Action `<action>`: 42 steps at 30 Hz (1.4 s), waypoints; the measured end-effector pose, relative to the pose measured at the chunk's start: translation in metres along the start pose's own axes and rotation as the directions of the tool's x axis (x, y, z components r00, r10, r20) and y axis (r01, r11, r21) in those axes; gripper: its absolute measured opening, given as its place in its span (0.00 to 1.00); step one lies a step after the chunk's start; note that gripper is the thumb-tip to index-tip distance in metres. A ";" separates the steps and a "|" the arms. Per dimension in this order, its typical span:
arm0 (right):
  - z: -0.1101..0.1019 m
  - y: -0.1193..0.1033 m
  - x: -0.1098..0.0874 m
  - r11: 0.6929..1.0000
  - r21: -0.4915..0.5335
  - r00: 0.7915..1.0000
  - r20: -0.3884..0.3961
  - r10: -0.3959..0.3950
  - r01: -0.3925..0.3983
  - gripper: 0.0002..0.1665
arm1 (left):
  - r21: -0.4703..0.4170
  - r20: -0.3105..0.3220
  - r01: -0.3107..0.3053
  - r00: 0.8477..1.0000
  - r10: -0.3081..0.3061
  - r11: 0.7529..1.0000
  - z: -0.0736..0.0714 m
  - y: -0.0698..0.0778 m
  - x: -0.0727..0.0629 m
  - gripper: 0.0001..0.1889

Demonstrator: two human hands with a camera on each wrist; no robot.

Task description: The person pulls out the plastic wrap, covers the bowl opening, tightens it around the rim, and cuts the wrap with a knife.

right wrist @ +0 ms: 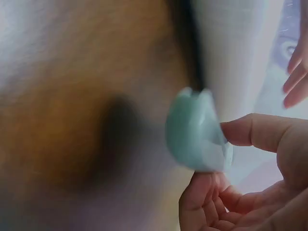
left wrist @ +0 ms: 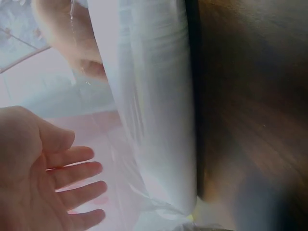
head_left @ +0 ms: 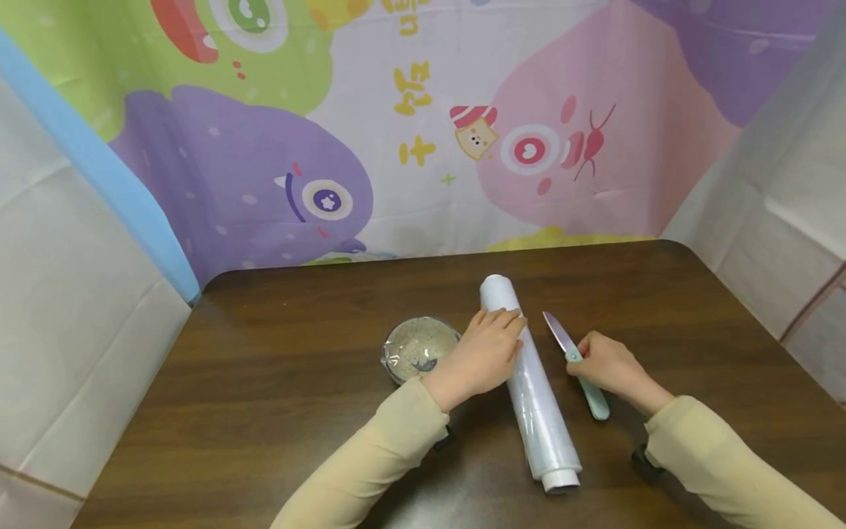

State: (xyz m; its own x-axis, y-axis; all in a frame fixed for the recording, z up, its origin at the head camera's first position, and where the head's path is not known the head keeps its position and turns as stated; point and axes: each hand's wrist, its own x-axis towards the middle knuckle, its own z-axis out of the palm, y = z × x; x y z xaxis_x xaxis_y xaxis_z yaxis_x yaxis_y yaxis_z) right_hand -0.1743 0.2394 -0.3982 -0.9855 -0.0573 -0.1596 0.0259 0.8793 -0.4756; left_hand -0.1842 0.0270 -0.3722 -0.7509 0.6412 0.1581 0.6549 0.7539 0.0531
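Note:
A long roll of plastic wrap [head_left: 537, 397] lies slantwise on the table. Over its upper half is my left hand [head_left: 485, 349], fingers extended; in the left wrist view a gap shows between this hand [left wrist: 53, 173] and the roll [left wrist: 154, 106]. To the right of the roll, my right hand [head_left: 611, 365] pinches a knife by its mint-green handle [head_left: 595, 400], the pale purple blade [head_left: 558, 330] pointing away from me. Seen from the right wrist, thumb and fingers grip the handle [right wrist: 192, 130] from either side. A clear glass bowl [head_left: 416, 342] stands left of the roll, partly behind my left hand.
The dark wooden table [head_left: 277, 411] has rounded far corners. Behind it hangs a cartoon-printed cloth [head_left: 410, 198], with pale tiled-looking panels [head_left: 79, 308] at the sides. Dark wrist devices show under both cuffs.

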 end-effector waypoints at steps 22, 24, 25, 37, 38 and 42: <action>-0.006 -0.055 -0.018 0.752 -0.500 0.620 -0.442 -0.648 0.430 0.16 | 0.099 -0.569 -0.041 0.817 0.090 0.994 0.005 -0.009 -0.004 0.02; -0.004 -0.057 -0.018 0.728 -0.523 0.574 -0.459 -0.679 0.443 0.15 | 0.048 -0.579 -0.047 0.812 0.066 0.998 0.005 -0.011 -0.008 0.03; -0.004 -0.059 -0.019 0.720 -0.531 0.557 -0.465 -0.689 0.447 0.14 | 0.024 -0.584 -0.049 0.810 0.054 0.998 0.005 -0.012 -0.010 0.04; 0.000 -0.086 -0.020 0.734 -0.497 0.527 -0.512 -0.679 0.463 0.11 | -0.033 -0.700 -0.011 0.714 -0.015 0.999 -0.004 -0.026 -0.035 0.02; 0.001 -0.088 -0.020 0.734 -0.500 0.532 -0.507 -0.678 0.459 0.12 | -0.031 -0.707 -0.006 0.707 -0.018 1.000 -0.004 -0.027 -0.037 0.02; 0.003 -0.091 -0.021 0.728 -0.508 0.533 -0.498 -0.684 0.460 0.13 | -0.023 -0.729 0.010 0.684 -0.023 1.000 -0.006 -0.028 -0.042 0.03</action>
State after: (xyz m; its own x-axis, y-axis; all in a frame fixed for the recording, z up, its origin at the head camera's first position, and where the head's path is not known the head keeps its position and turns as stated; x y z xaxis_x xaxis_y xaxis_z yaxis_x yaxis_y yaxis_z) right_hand -0.1556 0.1590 -0.3541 -0.6268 -0.3967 0.6707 -0.5196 0.8542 0.0196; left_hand -0.1704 -0.0219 -0.3749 -0.4672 0.3168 0.8255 0.6491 0.7568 0.0769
